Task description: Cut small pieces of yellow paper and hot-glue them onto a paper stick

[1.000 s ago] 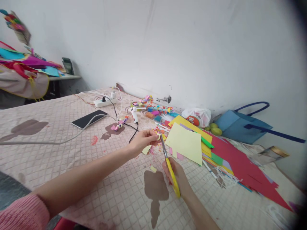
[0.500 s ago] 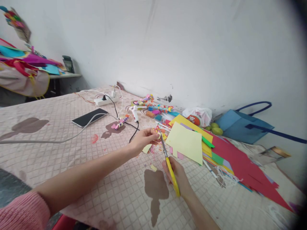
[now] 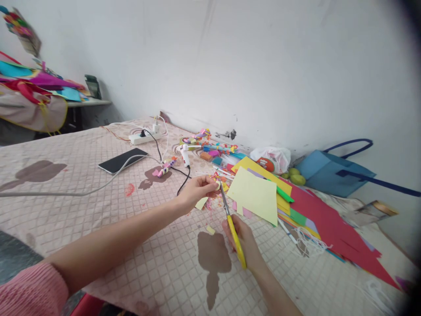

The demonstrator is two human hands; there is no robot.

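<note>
Between the thumb and fingers of my left hand (image 3: pixel 198 192) is a small piece of pale yellow paper (image 3: pixel 217 186). My right hand (image 3: pixel 244 240) is closed round the yellow handles of a pair of scissors (image 3: pixel 231 228). Their blades point away from me and meet the edge of the small piece; whether they are parted is too small to tell. Below my left hand lies a pale yellow offcut (image 3: pixel 201 203), and a smaller yellow scrap (image 3: pixel 211 230) rests closer to me. A large pale yellow sheet (image 3: pixel 255 195) is just right of the blades.
A white glue gun (image 3: pixel 185 156) with a black cord stands beyond my left hand. Left of it are a decorated stick (image 3: pixel 166 168), a phone (image 3: pixel 123 161) and a power strip (image 3: pixel 144 138). Red paper (image 3: pixel 332 228), white string (image 3: pixel 311 240) and a blue bag (image 3: pixel 337 173) occupy the right side.
</note>
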